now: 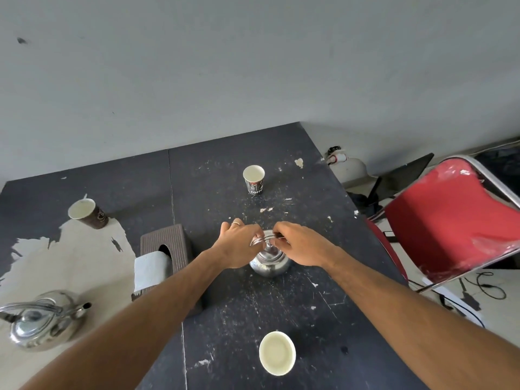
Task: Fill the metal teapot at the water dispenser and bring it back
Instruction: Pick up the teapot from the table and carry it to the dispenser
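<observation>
metal teapot on table, handle gripped by both hands

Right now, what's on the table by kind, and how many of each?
Metal teapots: 2, one under both hands, one at the near left
Paper cups: 3, far centre, far left, near edge
Tissue boxes: 1
Total: 6
</observation>
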A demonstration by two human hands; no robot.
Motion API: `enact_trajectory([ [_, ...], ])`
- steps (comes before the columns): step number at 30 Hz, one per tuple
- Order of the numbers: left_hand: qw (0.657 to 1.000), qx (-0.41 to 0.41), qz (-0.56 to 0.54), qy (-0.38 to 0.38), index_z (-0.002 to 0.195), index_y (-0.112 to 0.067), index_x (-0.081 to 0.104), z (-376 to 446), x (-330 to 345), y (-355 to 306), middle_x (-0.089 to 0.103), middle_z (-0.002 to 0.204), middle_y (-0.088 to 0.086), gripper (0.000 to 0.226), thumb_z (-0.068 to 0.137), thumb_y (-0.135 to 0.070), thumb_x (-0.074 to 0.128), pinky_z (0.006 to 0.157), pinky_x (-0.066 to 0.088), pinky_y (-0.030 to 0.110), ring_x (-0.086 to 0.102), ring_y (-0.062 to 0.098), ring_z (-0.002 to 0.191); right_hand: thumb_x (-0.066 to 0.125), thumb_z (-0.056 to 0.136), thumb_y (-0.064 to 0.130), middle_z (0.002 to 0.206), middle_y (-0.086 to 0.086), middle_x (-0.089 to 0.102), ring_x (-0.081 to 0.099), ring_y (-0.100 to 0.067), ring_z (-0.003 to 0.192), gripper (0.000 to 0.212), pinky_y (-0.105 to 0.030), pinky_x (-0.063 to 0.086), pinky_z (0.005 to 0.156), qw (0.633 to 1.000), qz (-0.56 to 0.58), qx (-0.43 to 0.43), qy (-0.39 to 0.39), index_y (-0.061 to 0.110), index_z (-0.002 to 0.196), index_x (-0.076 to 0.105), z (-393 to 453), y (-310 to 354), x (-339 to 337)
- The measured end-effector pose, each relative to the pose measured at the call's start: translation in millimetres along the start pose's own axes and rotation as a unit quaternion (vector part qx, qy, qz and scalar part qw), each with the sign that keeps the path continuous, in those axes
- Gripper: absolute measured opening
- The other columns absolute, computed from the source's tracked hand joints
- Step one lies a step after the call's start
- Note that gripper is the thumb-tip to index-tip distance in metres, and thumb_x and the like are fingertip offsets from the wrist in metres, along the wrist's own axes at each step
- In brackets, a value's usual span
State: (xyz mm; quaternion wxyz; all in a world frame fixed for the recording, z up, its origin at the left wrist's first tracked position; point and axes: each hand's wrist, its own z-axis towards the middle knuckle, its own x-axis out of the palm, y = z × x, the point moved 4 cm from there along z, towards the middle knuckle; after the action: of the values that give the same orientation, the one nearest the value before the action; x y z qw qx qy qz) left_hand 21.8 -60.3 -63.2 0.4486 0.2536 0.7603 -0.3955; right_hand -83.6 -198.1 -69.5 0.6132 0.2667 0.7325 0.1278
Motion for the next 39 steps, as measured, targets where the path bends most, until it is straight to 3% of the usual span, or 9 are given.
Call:
enact_trajectory([
  [4, 0.998, 0.023, 0.02, -0.051, 0.116, -0.027, 0.056, -12, -14, -9, 0.054, 0.099, -0.012, 0.016, 0.105, -0.036, 0.051, 0.109, 0.02, 0.048, 0.04, 0.024, 0.125, 0.049, 0.107, 0.038, 0.096, 0.006, 0.06, 0.054, -0.015, 0.087, 0.018, -0.034, 0.043, 0.073, 0.997, -0.04, -0.042, -0.046, 0.021, 0.103, 0.051, -8, 10, -17],
  [9, 0.992, 0.051, 0.025, -0.115, 0.114, -0.025, 0.055, -45, -54, -24, 0.058, 0.104, -0.012, 0.016, 0.104, -0.036, 0.051, 0.114, 0.018, 0.051, 0.043, 0.022, 0.128, 0.045, 0.105, 0.047, 0.096, 0.006, 0.062, 0.047, -0.016, 0.096, 0.031, -0.035, 0.036, 0.087, 0.985, -0.079, -0.101, -0.113, 0.018, 0.105, 0.056, -23, 42, -51],
  [13, 0.989, 0.048, -0.014, -0.137, 0.11, -0.02, 0.057, -77, -95, -41, 0.065, 0.107, -0.005, 0.018, 0.096, -0.032, 0.056, 0.114, 0.027, 0.052, 0.051, 0.02, 0.116, 0.054, 0.099, 0.045, 0.084, 0.004, 0.059, 0.054, -0.015, 0.078, 0.025, -0.038, 0.046, 0.072, 0.984, 0.017, -0.098, -0.145, 0.021, 0.093, 0.055, -39, 80, -81],
  [17, 0.984, 0.047, -0.054, -0.164, 0.109, -0.019, 0.059, -114, -138, -54, 0.064, 0.103, -0.002, 0.022, 0.089, -0.029, 0.06, 0.108, 0.034, 0.045, 0.053, 0.019, 0.106, 0.059, 0.095, 0.041, 0.072, 0.008, 0.059, 0.053, -0.006, 0.061, 0.017, -0.029, 0.043, 0.057, 0.977, 0.102, -0.103, -0.159, 0.027, 0.087, 0.055, -54, 120, -110],
  [22, 0.962, 0.072, 0.014, -0.265, 0.105, -0.019, 0.059, -168, -182, -69, 0.063, 0.094, -0.005, 0.013, 0.101, -0.031, 0.055, 0.104, 0.031, 0.041, 0.05, 0.019, 0.102, 0.054, 0.096, 0.04, 0.066, 0.014, 0.061, 0.056, 0.001, 0.058, 0.017, -0.016, 0.04, 0.052, 0.961, 0.151, -0.143, -0.182, 0.026, 0.086, 0.052, -79, 179, -138],
  [28, 0.943, 0.054, 0.046, -0.326, 0.111, -0.019, 0.062, -240, -208, -71, 0.069, 0.1, -0.004, 0.024, 0.106, -0.039, 0.05, 0.097, 0.02, 0.033, 0.048, 0.019, 0.112, 0.053, 0.099, 0.037, 0.068, 0.01, 0.056, 0.054, 0.003, 0.057, 0.02, -0.016, 0.041, 0.053, 0.95, 0.178, -0.179, -0.185, 0.021, 0.087, 0.055, -106, 238, -140],
  [34, 0.944, 0.003, 0.003, -0.33, 0.106, -0.018, 0.063, -314, -212, -61, 0.07, 0.098, 0.001, 0.023, 0.105, -0.039, 0.054, 0.105, 0.028, 0.042, 0.05, 0.019, 0.113, 0.055, 0.1, 0.032, 0.07, 0.005, 0.056, 0.048, 0.0, 0.057, 0.02, -0.018, 0.04, 0.055, 0.944, 0.202, -0.215, -0.15, 0.015, 0.088, 0.058, -125, 297, -119],
  [39, 0.944, -0.04, -0.073, -0.319, 0.101, -0.011, 0.066, -384, -206, -35, 0.069, 0.095, 0.0, 0.023, 0.102, -0.034, 0.062, 0.084, 0.046, 0.036, 0.059, 0.021, 0.095, 0.057, 0.1, 0.023, 0.065, 0.006, 0.052, 0.044, -0.002, 0.055, 0.021, -0.02, 0.038, 0.054, 0.937, 0.215, -0.256, -0.1, 0.01, 0.083, 0.058, -134, 359, -88],
])
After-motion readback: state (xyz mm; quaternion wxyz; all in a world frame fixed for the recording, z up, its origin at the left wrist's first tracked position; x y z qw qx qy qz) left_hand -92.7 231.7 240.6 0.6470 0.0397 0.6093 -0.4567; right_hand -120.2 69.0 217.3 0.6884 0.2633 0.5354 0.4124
